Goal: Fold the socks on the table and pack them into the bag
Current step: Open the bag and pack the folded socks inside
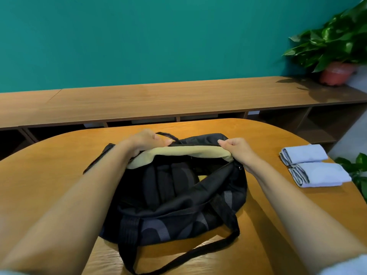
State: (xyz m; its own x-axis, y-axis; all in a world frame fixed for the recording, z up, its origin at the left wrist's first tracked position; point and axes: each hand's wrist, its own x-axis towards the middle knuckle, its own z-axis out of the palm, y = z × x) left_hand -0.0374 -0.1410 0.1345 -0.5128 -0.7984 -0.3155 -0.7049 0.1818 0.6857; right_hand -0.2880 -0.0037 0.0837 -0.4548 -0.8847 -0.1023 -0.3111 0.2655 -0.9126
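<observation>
A black backpack [174, 203] lies on the round wooden table [49, 175] in front of me, its mouth open and its pale yellow lining [184, 152] showing along the far rim. My left hand [147, 140] grips the far rim on the left. My right hand [236, 148] pinches the same rim on the right. Dark folded items lie inside the bag. Two folded light blue sock bundles [303, 154] [321, 174] lie side by side on the table to the right of the bag, apart from both hands.
A long wooden bench [178, 100] with open shelves runs behind the table, against a teal wall. A potted plant [337, 73] stands at its right end. More leaves [357, 167] reach in by the table's right edge. The bag's black strap [198, 253] trails toward me.
</observation>
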